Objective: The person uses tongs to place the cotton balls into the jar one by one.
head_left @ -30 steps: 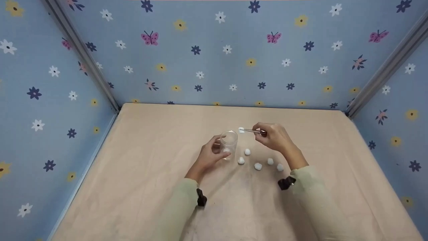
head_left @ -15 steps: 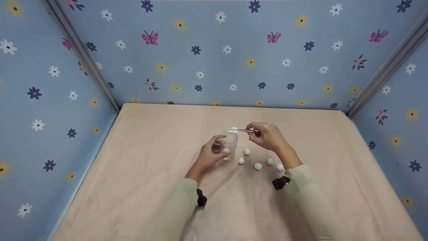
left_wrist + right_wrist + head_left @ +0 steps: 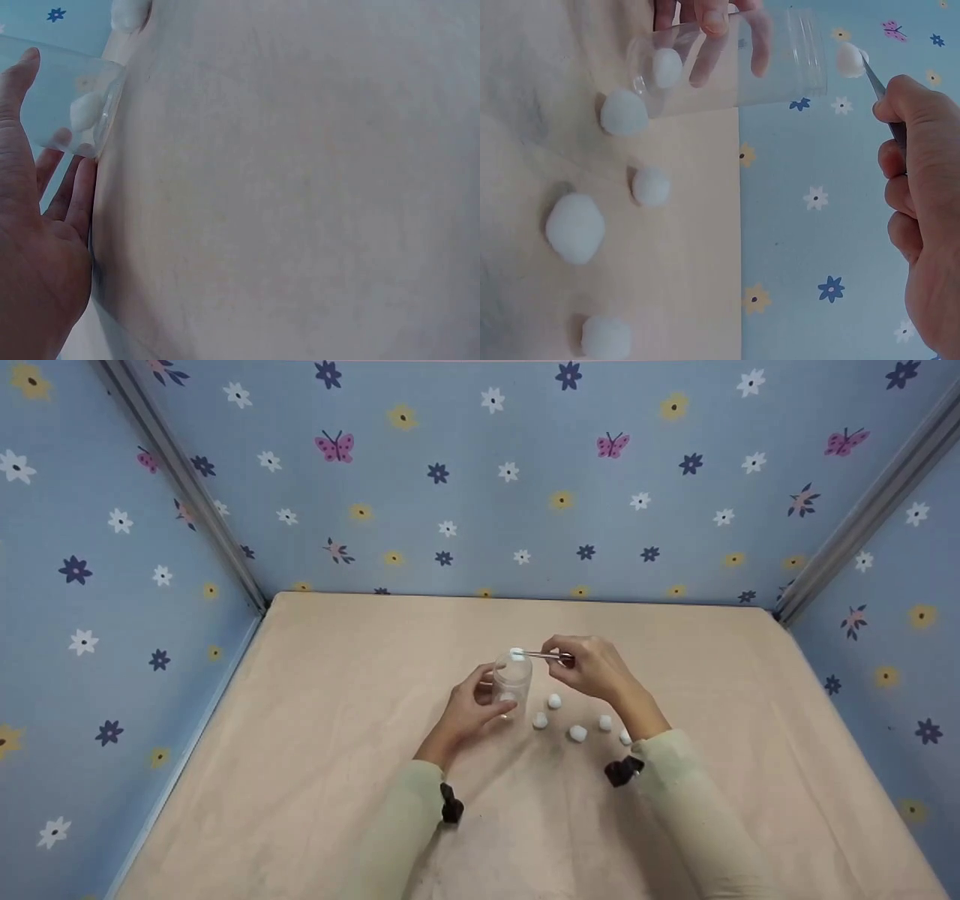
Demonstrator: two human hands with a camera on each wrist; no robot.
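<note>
My left hand (image 3: 469,714) grips a clear plastic jar (image 3: 514,682) that stands upright on the table, thumb on the near side and fingers behind it. Inside, near the bottom, lies one white cotton ball (image 3: 667,68). Metal tweezers (image 3: 541,655) are pinched in my right hand (image 3: 596,666), and their tips hold another cotton ball (image 3: 850,60). That ball hangs just above the jar's open mouth, apart from the rim in the right wrist view. In the left wrist view my left palm (image 3: 41,255) shows beside the jar, with its mouth cut off by the frame.
Several loose cotton balls (image 3: 575,228) lie on the cloth-covered table (image 3: 360,675) to the right of the jar, below my right forearm. Blue flowered panels (image 3: 480,480) stand around the back and sides, with grey metal posts (image 3: 187,484) at the corners.
My right hand has moved left with the tweezers, bringing the cotton ball from right of the jar to over its mouth. The left hand and jar have stayed in place.
</note>
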